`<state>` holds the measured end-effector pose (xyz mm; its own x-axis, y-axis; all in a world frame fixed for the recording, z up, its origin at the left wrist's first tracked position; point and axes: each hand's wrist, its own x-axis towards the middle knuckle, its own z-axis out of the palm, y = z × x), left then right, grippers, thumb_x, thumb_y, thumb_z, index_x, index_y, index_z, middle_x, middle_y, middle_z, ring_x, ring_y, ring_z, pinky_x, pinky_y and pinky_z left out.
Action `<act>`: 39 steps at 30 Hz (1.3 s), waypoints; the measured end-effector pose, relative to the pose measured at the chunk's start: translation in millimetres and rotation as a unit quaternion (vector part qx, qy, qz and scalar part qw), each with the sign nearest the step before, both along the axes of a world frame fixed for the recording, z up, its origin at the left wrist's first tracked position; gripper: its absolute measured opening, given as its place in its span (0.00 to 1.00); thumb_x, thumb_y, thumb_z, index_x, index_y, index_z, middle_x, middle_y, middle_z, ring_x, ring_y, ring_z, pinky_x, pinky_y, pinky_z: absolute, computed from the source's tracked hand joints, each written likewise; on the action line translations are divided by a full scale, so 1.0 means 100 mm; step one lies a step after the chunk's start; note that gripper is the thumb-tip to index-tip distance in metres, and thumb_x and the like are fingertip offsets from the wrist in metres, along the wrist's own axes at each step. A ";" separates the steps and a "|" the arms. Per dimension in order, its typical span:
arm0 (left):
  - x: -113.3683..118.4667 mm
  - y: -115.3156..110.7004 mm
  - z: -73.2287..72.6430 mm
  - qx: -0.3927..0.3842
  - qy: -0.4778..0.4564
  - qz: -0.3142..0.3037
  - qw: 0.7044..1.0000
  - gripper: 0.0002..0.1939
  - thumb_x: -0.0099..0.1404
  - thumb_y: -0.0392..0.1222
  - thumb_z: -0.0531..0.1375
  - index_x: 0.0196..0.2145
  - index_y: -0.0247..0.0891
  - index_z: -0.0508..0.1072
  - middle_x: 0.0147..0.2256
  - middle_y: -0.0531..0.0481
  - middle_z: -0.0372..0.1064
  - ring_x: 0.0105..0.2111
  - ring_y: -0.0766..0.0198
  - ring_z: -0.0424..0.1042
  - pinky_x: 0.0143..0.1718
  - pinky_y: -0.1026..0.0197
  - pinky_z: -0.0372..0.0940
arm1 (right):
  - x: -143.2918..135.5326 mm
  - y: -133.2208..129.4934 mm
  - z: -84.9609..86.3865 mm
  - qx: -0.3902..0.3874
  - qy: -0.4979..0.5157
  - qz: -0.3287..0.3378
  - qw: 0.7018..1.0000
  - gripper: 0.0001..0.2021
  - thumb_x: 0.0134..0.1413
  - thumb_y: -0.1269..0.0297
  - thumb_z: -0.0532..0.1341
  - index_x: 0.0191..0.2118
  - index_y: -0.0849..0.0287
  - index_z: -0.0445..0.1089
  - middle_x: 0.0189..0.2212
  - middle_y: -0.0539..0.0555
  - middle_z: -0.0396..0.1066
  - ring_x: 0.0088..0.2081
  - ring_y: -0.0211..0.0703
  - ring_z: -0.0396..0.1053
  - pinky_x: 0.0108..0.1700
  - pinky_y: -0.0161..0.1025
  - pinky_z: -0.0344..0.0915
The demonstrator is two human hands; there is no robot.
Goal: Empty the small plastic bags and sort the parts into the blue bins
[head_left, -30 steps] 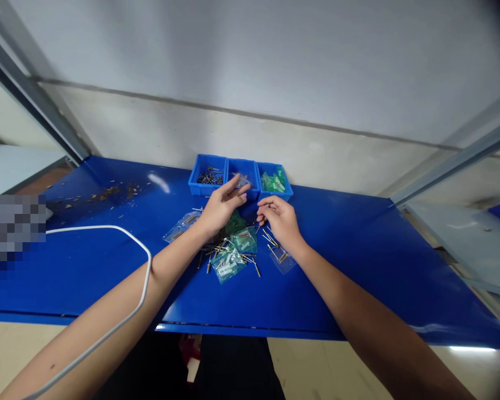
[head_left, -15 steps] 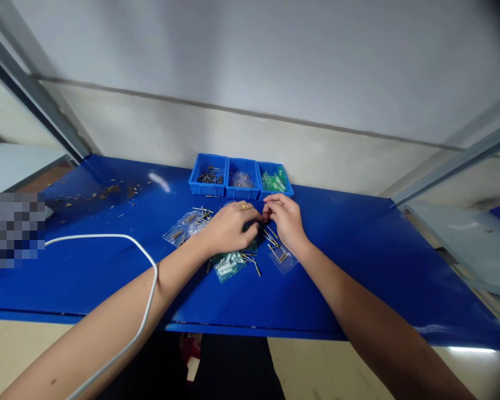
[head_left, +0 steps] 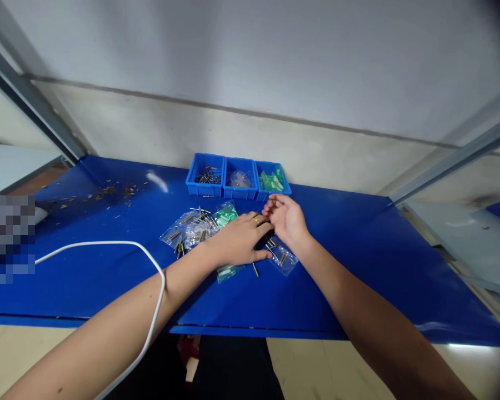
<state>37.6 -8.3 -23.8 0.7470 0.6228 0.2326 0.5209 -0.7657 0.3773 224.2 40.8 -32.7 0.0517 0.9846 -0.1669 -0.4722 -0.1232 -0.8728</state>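
My left hand [head_left: 245, 239], with a ring on one finger, lies palm down over a pile of small parts, its thumb apart from the fingers. Beneath and beside it are thin metal pins [head_left: 255, 270] and a green bag [head_left: 230, 272] partly covered by the hand. My right hand [head_left: 289, 222] is cupped with loosely bent fingers beside the left fingertips; I see nothing held in it. Below the right hand lies a clear plastic bag [head_left: 285, 261] with brass-coloured pins. Left of my hands are more clear bags [head_left: 198, 232] and a green packet [head_left: 226, 214].
Three blue bins stand behind the pile: one with metal pins [head_left: 208, 176], one with clear pieces [head_left: 239, 179], one with green packets [head_left: 272, 180]. Brown debris [head_left: 108, 191] is scattered at the table's left. A white cable [head_left: 108, 243] crosses my left forearm.
My left hand has moved right and spread out over the pins, uncovering the green packet behind it. My right hand has loosened from a pinch into a cupped shape.
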 end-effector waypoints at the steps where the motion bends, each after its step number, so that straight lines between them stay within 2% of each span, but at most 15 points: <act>1: 0.02 0.00 0.00 0.009 0.019 0.003 1.000 0.33 0.76 0.57 0.74 0.69 0.35 0.80 0.68 0.29 0.78 0.68 0.32 0.76 0.73 0.36 0.70 | -0.01 0.00 0.01 -0.007 0.019 -0.005 1.000 0.06 0.65 0.63 0.66 0.35 0.53 0.72 0.26 0.50 0.69 0.30 0.44 0.68 0.38 0.43 0.71; 5: 0.07 0.01 0.04 0.035 0.074 0.005 0.997 0.28 0.81 0.59 0.71 0.64 0.34 0.82 0.67 0.30 0.78 0.68 0.37 0.76 0.71 0.41 0.72 | -0.05 -0.02 0.04 -0.044 0.084 -0.020 0.995 0.07 0.65 0.65 0.66 0.34 0.54 0.73 0.25 0.50 0.69 0.30 0.45 0.68 0.35 0.40 0.70; 11: 0.08 0.04 0.03 0.045 0.052 -0.026 0.997 0.25 0.83 0.53 0.69 0.66 0.32 0.81 0.68 0.31 0.78 0.67 0.40 0.77 0.70 0.42 0.72 | 0.00 -0.01 0.09 -0.056 0.112 -0.036 0.991 0.09 0.69 0.66 0.64 0.33 0.54 0.72 0.25 0.50 0.68 0.29 0.44 0.68 0.36 0.41 0.71; 17: 0.07 0.06 -0.02 0.052 0.031 -0.043 0.997 0.17 0.84 0.47 0.68 0.63 0.37 0.82 0.63 0.37 0.79 0.64 0.44 0.78 0.66 0.46 0.74 | 0.03 0.03 0.09 -0.086 0.154 -0.040 0.984 0.08 0.71 0.65 0.63 0.35 0.53 0.71 0.25 0.51 0.67 0.29 0.46 0.66 0.34 0.42 0.71; 20: 0.06 0.06 -0.04 0.059 0.013 -0.046 0.997 0.18 0.83 0.44 0.67 0.67 0.43 0.79 0.63 0.39 0.79 0.62 0.47 0.79 0.64 0.47 0.76 | 0.07 0.05 0.10 -0.091 0.183 -0.035 0.978 0.09 0.72 0.64 0.63 0.36 0.53 0.71 0.26 0.52 0.67 0.30 0.46 0.66 0.34 0.42 0.71; 24: 0.06 0.06 -0.08 0.059 0.018 -0.054 0.997 0.21 0.85 0.44 0.65 0.71 0.45 0.78 0.66 0.38 0.78 0.65 0.43 0.78 0.67 0.43 0.76 | 0.11 0.06 0.13 -0.074 0.194 -0.022 0.978 0.08 0.71 0.66 0.64 0.36 0.53 0.71 0.26 0.51 0.67 0.30 0.45 0.66 0.35 0.42 0.71; 28: 0.06 0.06 -0.10 0.057 0.036 -0.050 0.996 0.19 0.87 0.46 0.63 0.69 0.42 0.80 0.67 0.38 0.78 0.66 0.43 0.76 0.68 0.44 0.74 | 0.08 0.05 0.15 -0.075 0.163 -0.008 0.984 0.08 0.68 0.70 0.63 0.35 0.55 0.73 0.24 0.50 0.66 0.29 0.44 0.66 0.33 0.40 0.69; 33: 0.08 0.08 -0.05 0.043 0.018 -0.052 0.998 0.11 0.85 0.43 0.66 0.59 0.38 0.84 0.59 0.38 0.83 0.62 0.48 0.78 0.69 0.49 0.71 | 0.04 0.02 0.15 -0.069 0.086 0.013 0.994 0.08 0.64 0.69 0.66 0.31 0.56 0.74 0.22 0.50 0.67 0.27 0.43 0.66 0.32 0.39 0.70; 36: 0.08 0.10 0.00 0.043 0.018 -0.058 0.997 0.06 0.84 0.37 0.66 0.51 0.36 0.85 0.54 0.39 0.85 0.57 0.50 0.79 0.65 0.50 0.71 | 0.08 0.00 0.16 0.000 -0.014 0.041 0.999 0.08 0.59 0.65 0.71 0.29 0.56 0.76 0.20 0.48 0.65 0.25 0.42 0.66 0.31 0.40 0.68; 39: 0.10 0.09 0.05 0.073 0.044 -0.057 0.995 0.07 0.85 0.36 0.64 0.48 0.36 0.85 0.51 0.40 0.86 0.50 0.51 0.80 0.60 0.50 0.71 | 0.14 -0.01 0.18 0.100 -0.109 0.043 0.988 0.09 0.55 0.59 0.75 0.29 0.56 0.80 0.17 0.45 0.62 0.22 0.40 0.64 0.28 0.40 0.64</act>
